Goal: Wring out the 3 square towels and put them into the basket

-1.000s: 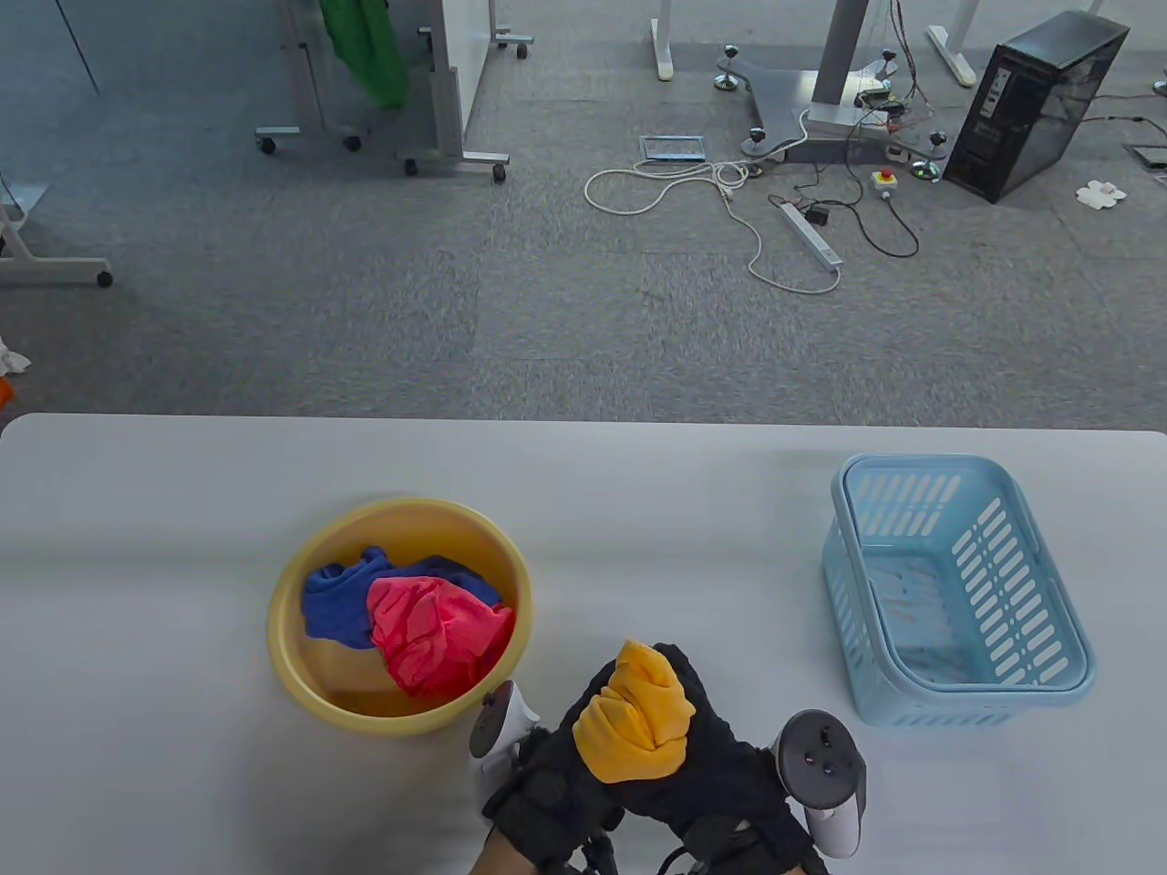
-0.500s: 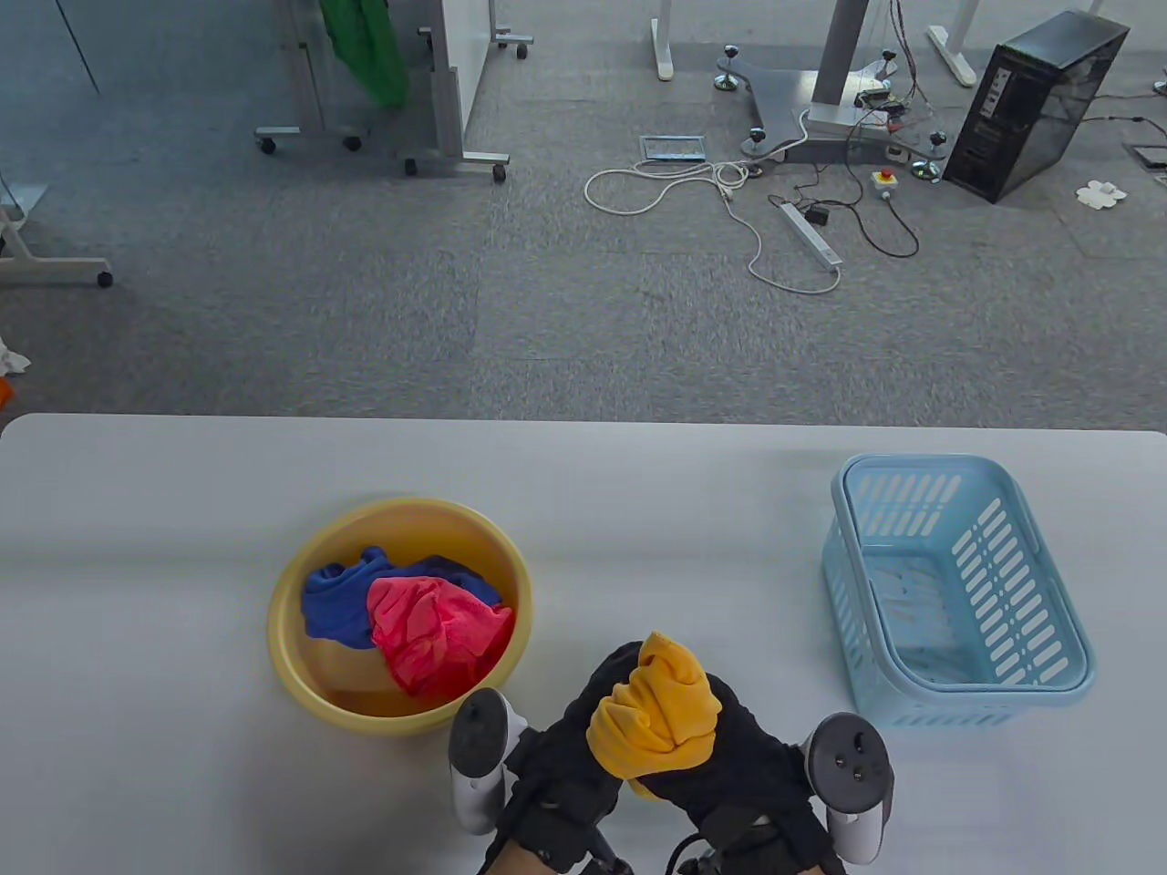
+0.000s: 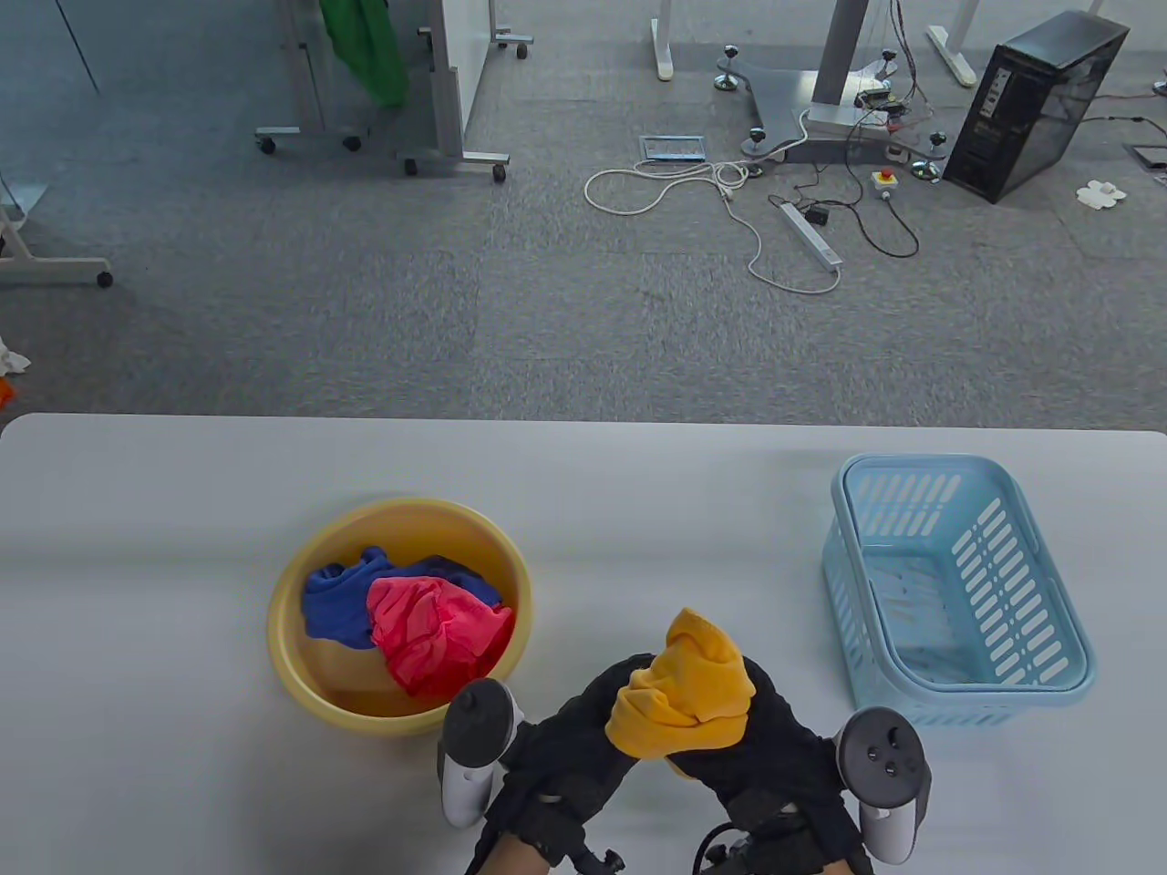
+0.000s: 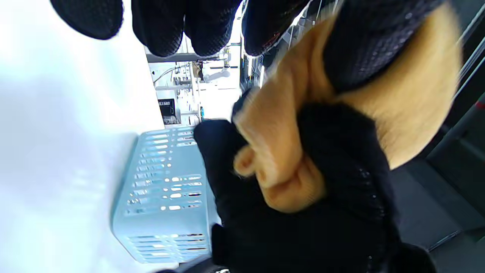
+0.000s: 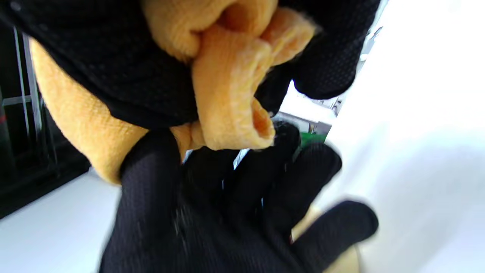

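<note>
Both gloved hands hold a bunched yellow towel (image 3: pixel 682 694) above the table's front edge, between basin and basket. My right hand (image 3: pixel 786 743) grips it firmly, its fingers wrapped round the folds (image 5: pixel 231 87). My left hand (image 3: pixel 570 740) is on the towel's left side. In the left wrist view its thumb lies across the cloth (image 4: pixel 280 151) while its fingertips (image 4: pixel 170 26) stand off it. The blue towel (image 3: pixel 333 606) and red towel (image 3: pixel 436 633) lie crumpled in the yellow basin (image 3: pixel 290 583). The light blue basket (image 3: pixel 912 467) stands at the right with nothing in it.
The basin sits just left of my left hand, its tracker almost at the rim. The basket's near corner is a short way right of my right hand. Beyond the table's far edge is carpeted floor with cables, desk legs and a computer tower (image 3: pixel 1035 100).
Both hands have carried the yellow towel to the right, toward the basket. The towel's upper end now sticks out further, and the left fingers have loosened.
</note>
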Action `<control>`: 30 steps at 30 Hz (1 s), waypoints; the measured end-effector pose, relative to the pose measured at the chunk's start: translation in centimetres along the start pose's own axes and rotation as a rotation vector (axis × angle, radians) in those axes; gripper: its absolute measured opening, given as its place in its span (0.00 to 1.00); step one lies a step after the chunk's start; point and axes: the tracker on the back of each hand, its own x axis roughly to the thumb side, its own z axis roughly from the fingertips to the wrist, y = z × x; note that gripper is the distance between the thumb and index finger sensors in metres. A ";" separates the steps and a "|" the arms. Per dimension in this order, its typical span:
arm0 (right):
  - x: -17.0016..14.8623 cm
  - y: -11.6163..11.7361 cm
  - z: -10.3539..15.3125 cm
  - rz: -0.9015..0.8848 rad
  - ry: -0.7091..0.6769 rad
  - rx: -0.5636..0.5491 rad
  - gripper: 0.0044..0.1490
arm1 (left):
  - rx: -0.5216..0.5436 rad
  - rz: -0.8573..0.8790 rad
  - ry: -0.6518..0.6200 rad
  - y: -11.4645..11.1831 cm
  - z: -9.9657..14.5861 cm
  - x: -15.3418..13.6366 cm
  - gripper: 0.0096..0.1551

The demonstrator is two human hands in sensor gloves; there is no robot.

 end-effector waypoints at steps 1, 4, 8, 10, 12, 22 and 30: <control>0.0 -0.5 0.1 -0.019 0.002 -0.020 0.55 | 0.005 0.016 0.008 0.3 0.1 -0.1 0.41; 0.7 -1.9 0.5 0.146 -0.042 -0.111 0.55 | 0.078 0.130 0.039 0.9 0.6 -0.6 0.42; 1.8 -1.3 0.7 0.309 -0.126 -0.142 0.55 | 0.234 -0.062 0.038 0.9 1.0 0.4 0.44; 2.0 -0.5 0.9 0.375 -0.157 -0.155 0.55 | 0.200 -0.015 0.048 0.8 1.1 0.5 0.45; 2.4 0.4 1.1 0.502 -0.214 -0.160 0.55 | 0.162 0.099 0.076 0.6 1.1 0.1 0.46; 3.7 2.9 1.8 0.787 -0.468 -0.100 0.55 | -0.132 0.529 0.248 -0.4 1.1 -1.0 0.52; 3.9 6.0 2.7 1.169 -0.603 -0.073 0.53 | -0.280 0.552 0.194 -1.2 0.9 -0.6 0.69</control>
